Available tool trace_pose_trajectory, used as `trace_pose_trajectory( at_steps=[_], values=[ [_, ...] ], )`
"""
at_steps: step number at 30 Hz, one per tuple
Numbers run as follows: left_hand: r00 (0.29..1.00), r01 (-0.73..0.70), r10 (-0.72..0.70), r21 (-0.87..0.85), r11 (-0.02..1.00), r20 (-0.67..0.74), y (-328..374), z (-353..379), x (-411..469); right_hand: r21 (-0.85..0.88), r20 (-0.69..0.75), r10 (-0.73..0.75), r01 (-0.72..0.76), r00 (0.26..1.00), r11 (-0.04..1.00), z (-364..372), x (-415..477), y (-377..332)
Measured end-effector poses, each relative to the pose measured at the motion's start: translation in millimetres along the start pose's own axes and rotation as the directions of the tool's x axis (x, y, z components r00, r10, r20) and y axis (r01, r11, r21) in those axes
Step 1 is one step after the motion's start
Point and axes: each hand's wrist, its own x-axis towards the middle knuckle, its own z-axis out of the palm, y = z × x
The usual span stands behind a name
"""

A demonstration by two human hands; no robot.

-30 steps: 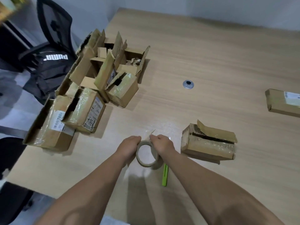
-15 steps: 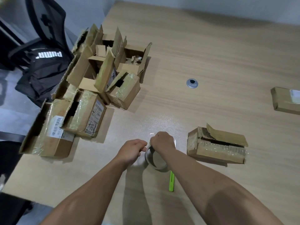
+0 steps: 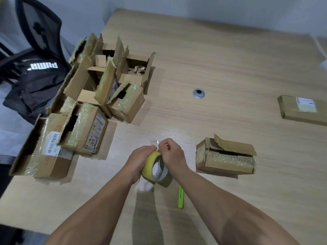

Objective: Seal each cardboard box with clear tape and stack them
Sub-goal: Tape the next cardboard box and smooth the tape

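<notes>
Head view looks down on a wooden table (image 3: 230, 59) where both hands meet over a tape roll (image 3: 155, 167) at the near edge. The left hand (image 3: 141, 160) wraps around the roll's outer side and holds it tilted just above the table. The right hand (image 3: 172, 156) has its fingers curled at the top of the roll and pinches the tape end (image 3: 157, 142), a small clear tab that catches the light.

The step in hand looks like freeing and drawing out a strip of tape, ahead of sealing. The likely target is the torn-flap box (image 3: 225, 159), which lies just right of the hands with its top flap raised and a dark gap showing. The next move calls for pulling out enough tape, pressing that flap flat, and laying the strip along the seam.

A slim green tool (image 3: 180, 197), perhaps a cutter, lies on the table between the forearms. A heap of open boxes (image 3: 99, 103) waits at the left edge. A closed flat box (image 3: 302, 110) sits well apart at the right, so stacking has hardly begun.
</notes>
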Motion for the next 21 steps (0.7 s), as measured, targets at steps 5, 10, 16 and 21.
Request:
trace_pose_trajectory(
  at_steps=[5, 10, 16, 21],
  values=[
    [0.997, -0.033, 0.043, -0.14, 0.99, 0.07, 10, 1, -6, 0.131, 0.012, -0.143, 0.14, 0.99, 0.981, -12, -14, 0],
    [0.983, -0.133, 0.158, -0.231, 0.964, 0.094, 21, 20, -17, 0.099, -0.026, -0.153, 0.155, 0.988, 0.983, -36, -25, -14],
    [0.946, -0.285, 0.308, -0.192, 0.939, 0.101, 52, 59, -31, -0.207, -0.195, -0.375, 0.336, 0.906, 0.919, -72, -44, -29],
    [0.917, -0.367, 0.369, -0.041, 0.929, 0.154, 72, 81, -46, -0.327, -0.338, -0.505, 0.404, 0.794, 0.854, -132, -57, -12]
  ],
)
